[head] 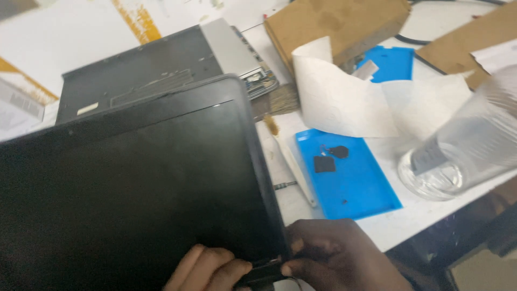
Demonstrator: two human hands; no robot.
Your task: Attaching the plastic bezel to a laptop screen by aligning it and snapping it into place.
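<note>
- Two bare hands meet at six o'clock: the left hand (207, 269) and the right hand (336, 261) each pinch the lower corner of a large flat black laptop screen panel (140, 199), the grip of both pressed together on its dark hinge edge.
- The panel fills the frame from nine to six o'clock, its bezel apparently in place; how far the work has got cannot be told.
- At twelve o'clock, a dark grey laptop base (145, 70) lies on the white table (409, 221).
- At three o'clock, a blue rectangular mat (355, 183) carries small black parts; beside it stands a clear plastic container (463, 156).
</note>
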